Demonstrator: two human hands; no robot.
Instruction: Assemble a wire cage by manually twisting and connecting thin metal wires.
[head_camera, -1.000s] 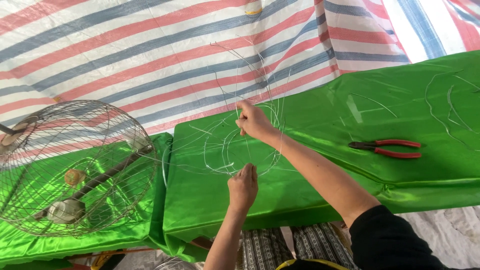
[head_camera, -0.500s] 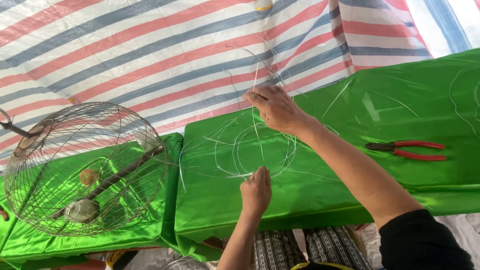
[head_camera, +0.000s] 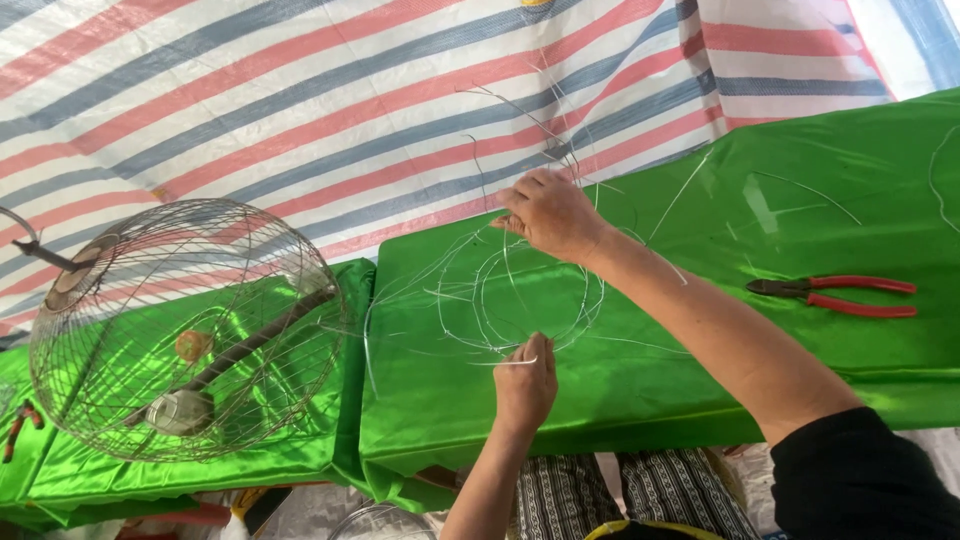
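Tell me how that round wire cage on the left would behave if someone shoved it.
The wire cage is domed and rounded, so it would probably rock or roll. Its thin open mesh suggests it is light for its size and may dent. The glossy green cloth beneath looks slick, so it could slide.

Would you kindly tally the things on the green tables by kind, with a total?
Wire cage: 1
Wire coil, gripped by both hands (left, right): 1
Red-handled pliers: 1
Total: 3
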